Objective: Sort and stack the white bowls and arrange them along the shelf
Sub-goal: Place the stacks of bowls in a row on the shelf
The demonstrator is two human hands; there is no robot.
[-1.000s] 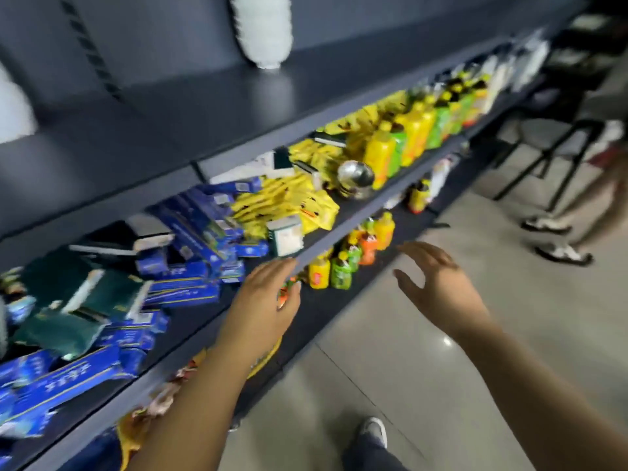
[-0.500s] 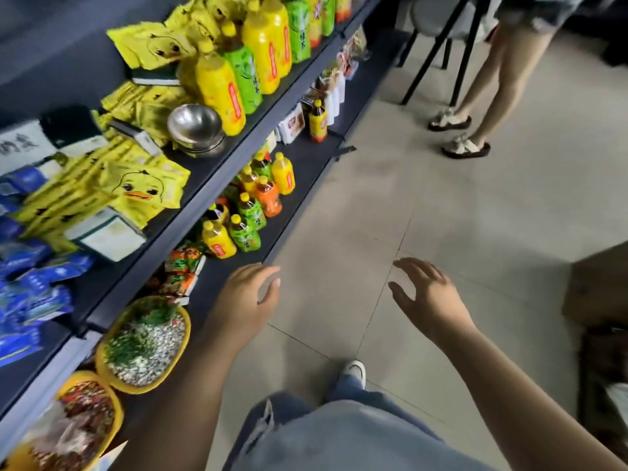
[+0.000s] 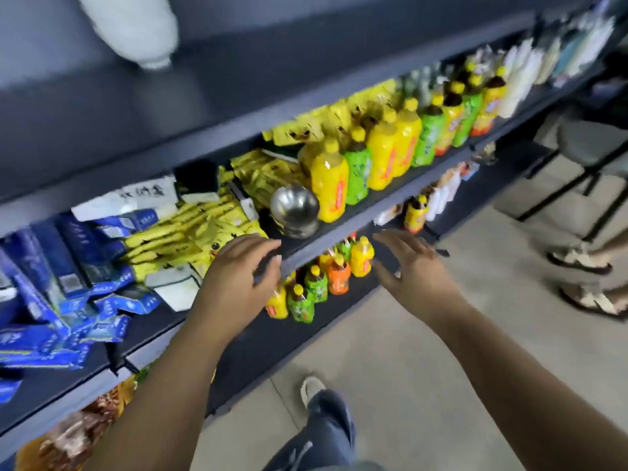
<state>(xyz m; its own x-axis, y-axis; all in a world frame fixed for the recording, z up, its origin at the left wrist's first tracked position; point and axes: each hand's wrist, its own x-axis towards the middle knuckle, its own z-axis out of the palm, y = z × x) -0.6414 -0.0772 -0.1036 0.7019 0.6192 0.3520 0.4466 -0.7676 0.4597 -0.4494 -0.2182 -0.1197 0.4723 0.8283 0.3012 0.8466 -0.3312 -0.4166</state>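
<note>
A tall stack of white bowls (image 3: 139,28) stands on the dark top shelf (image 3: 238,86) at the upper left, blurred by motion. My left hand (image 3: 238,277) hovers in front of the middle shelf edge, fingers relaxed, holding nothing. My right hand (image 3: 414,266) is stretched out beside it, fingers spread, also holding nothing. Both hands are well below the bowl stack and apart from it. A steel bowl (image 3: 295,209) sits on the middle shelf just beyond my left hand.
The middle shelf carries blue boxes (image 3: 68,287), yellow packets (image 3: 190,229) and yellow and green drink bottles (image 3: 384,158). Small bottles (image 3: 316,283) stand on the shelf below. A person's sandalled feet (image 3: 584,277) and a chair (image 3: 591,154) are on the right.
The view has swung back up from the floor to the shelves, so the white bowl stack is in sight again. Both hands have risen toward the middle shelf edge, still holding nothing.
</note>
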